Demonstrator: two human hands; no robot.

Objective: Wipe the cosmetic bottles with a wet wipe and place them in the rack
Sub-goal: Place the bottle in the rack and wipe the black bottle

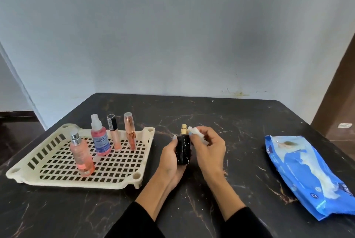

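My left hand (169, 158) grips a black speckled bottle (184, 150) with a gold top, held upright above the table's middle. My right hand (209, 147) pinches a bunched white wet wipe (196, 133) against the bottle's gold neck. To the left sits a cream lattice rack (107, 179). Standing in it are a pink spray bottle (82, 156), a pink bottle with a blue label (99, 139), a black-capped lip gloss tube (114, 135) and a rose-gold tube (130, 134).
A blue pack of wet wipes (305, 172) lies flat at the table's right edge. The table (230, 122) is black marble with pale veins, against a grey wall. A brown door frame stands at the far right.
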